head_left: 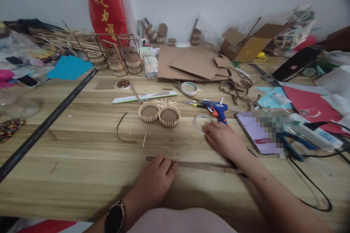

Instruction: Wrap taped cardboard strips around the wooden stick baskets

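Note:
A long brown strip (199, 166) lies flat near the table's front edge. My left hand (158, 176), with a watch on its wrist, rests over the strip's left end, fingers slightly apart. My right hand (222, 136) lies beside a roll of white tape (202, 122), its fingertips close to the handle of a blue glue gun (218, 109); whether they touch it is unclear. Two round cardboard trays edged with short sticks, a left one (149, 111) and a right one (169, 116), stand side by side at the middle. A thin dark curved strip (117, 128) lies left of them.
A tablet (257, 133) and a white power strip (314, 131) with black cables are at the right. Behind stand small stick baskets (117, 62), cardboard sheets (191, 63) and an open box (248, 42). A red bag (106, 7) leans on the wall.

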`<action>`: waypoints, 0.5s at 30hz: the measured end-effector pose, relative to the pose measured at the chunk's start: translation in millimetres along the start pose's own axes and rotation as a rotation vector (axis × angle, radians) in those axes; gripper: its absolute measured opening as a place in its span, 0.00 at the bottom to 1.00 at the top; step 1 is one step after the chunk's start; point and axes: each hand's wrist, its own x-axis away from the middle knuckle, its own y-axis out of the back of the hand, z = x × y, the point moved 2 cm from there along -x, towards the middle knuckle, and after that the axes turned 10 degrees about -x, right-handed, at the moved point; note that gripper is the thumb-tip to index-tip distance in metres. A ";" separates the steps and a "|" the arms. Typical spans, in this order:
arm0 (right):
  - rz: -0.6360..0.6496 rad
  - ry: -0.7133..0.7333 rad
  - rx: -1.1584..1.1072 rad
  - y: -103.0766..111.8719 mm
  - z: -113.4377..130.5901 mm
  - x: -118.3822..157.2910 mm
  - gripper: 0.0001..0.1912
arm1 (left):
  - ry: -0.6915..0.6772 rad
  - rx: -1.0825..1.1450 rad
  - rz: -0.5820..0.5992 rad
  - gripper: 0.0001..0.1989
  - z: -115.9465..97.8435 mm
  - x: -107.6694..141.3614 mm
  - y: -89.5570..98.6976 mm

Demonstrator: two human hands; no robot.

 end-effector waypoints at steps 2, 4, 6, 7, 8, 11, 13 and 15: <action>-0.018 0.008 0.002 4.1 3.8 -1.3 0.07 | 0.018 0.035 0.003 0.13 -0.4 -2.6 0.1; -0.035 0.025 -0.009 12.8 12.3 3.3 0.07 | 0.034 0.067 0.002 0.12 0.3 -4.3 0.1; -0.064 0.076 -0.065 21.9 28.7 12.7 0.07 | 0.042 0.094 0.006 0.11 1.1 -5.4 0.4; -0.094 0.124 -0.124 25.4 39.7 18.3 0.07 | 0.049 0.109 0.009 0.11 1.5 -5.7 0.8; -0.115 0.178 -0.197 27.4 51.7 24.1 0.06 | 0.057 0.128 0.009 0.09 1.8 -5.8 1.5; -0.111 0.284 -0.349 22.6 85.3 38.0 0.05 | 0.118 0.229 -0.016 0.06 3.1 -5.0 4.9; -0.108 0.314 -0.371 14.3 99.7 42.7 0.05 | 0.207 0.318 -0.038 0.06 4.6 -3.9 7.8; -0.113 0.325 -0.366 6.5 106.1 44.3 0.06 | 0.312 0.398 -0.057 0.06 6.3 -2.9 10.6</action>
